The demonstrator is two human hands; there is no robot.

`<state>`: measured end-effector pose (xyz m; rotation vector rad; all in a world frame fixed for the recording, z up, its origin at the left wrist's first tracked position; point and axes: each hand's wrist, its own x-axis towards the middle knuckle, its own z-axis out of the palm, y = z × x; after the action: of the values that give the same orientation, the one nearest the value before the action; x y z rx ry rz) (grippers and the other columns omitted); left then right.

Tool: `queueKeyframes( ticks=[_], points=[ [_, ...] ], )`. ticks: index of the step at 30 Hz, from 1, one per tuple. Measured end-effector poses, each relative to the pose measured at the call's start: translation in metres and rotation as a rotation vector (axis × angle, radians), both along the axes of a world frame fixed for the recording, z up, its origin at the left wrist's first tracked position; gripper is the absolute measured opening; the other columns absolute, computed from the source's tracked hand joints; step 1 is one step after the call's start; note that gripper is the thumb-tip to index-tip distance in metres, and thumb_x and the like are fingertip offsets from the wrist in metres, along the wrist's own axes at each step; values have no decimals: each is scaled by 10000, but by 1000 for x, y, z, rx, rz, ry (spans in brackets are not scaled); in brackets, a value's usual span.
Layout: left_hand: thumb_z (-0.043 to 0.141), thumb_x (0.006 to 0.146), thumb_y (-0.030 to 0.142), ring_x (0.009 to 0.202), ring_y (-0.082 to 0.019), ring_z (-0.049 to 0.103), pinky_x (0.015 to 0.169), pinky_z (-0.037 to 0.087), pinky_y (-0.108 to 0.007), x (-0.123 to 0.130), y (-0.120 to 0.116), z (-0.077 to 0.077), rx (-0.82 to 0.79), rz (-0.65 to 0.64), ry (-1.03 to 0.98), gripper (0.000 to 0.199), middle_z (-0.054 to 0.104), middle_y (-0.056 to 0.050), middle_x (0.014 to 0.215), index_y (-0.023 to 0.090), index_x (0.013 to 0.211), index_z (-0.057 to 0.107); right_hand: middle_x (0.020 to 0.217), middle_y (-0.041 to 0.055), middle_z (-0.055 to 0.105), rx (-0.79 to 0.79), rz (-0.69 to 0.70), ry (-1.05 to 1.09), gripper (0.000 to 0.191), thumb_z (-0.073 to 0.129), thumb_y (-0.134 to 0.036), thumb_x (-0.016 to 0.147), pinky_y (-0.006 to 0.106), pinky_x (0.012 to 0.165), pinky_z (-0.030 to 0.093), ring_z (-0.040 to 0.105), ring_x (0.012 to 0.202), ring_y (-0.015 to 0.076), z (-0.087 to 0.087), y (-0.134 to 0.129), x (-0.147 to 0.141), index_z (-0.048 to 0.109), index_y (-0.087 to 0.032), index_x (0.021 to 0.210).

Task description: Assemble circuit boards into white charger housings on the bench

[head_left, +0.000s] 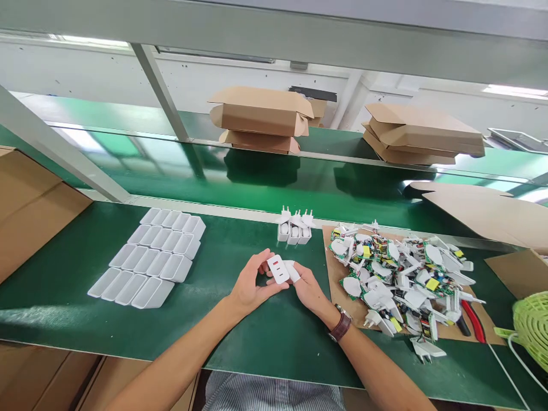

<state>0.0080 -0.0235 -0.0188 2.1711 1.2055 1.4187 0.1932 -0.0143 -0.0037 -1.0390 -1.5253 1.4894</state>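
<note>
Both hands meet over the middle of the green bench. My left hand (252, 287) grips a white charger (279, 270) by its side; its port face, with one red slot and two dark ones, points up. My right hand (309, 290), with a white covering on a finger, closes on the charger's right side. Beyond them stand three white chargers with plugs (294, 231). Rows of open white housings (149, 258) lie at the left. On the right, circuit boards with white plug parts (398, 279) are heaped on a cardboard sheet (334, 274).
Red-handled pliers (474, 321) and a green basket (533, 325) are at the right. A cardboard box (34, 205) stands at the far left. Folded cartons (263, 117) and more cartons (423, 134) rest on the ledge behind the green belt (214, 182).
</note>
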Motion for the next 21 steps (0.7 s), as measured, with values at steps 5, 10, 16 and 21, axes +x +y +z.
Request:
queueKeyframes(
  ticks=[5, 10, 16, 21],
  points=[
    [725, 892, 540, 789, -185, 665, 692, 576, -348, -2, 1, -4, -20, 15, 8, 759, 702, -101, 1120, 258, 1495, 359, 849, 38, 779, 43, -31, -8, 450, 456, -561, 1039, 394, 810, 635, 764, 878, 240, -1, 1, 0, 749, -219, 1048],
    [699, 930, 451, 858, -200, 672, 741, 587, -359, -2, 1, 3, 29, 21, -3, 711, 691, -109, 1150, 251, 1511, 341, 1021, 62, 786, 84, -57, -20, 434, 467, -559, 1036, 442, 923, 620, 749, 997, 253, -1, 0, -2, 728, -235, 1157],
    [760, 827, 269, 1119, -305, 600, 960, 539, -497, -8, 4, 5, -87, 164, 84, 691, 673, -124, 1190, 224, 1449, 463, 1236, 88, 724, 383, -216, 15, 314, 503, -436, 1047, 450, 1012, 591, 706, 1130, 244, 11, -2, 7, 673, -279, 1258],
    [781, 755, 240, 1118, -287, 628, 1008, 524, -504, -20, 42, 4, -428, 222, -40, 705, 653, -110, 1211, 218, 1406, 509, 1419, 153, 580, 565, -525, -218, 408, 503, -306, 1023, 522, 1098, 518, 603, 1270, 268, 2, 18, 24, 525, -233, 1424]
  ],
)
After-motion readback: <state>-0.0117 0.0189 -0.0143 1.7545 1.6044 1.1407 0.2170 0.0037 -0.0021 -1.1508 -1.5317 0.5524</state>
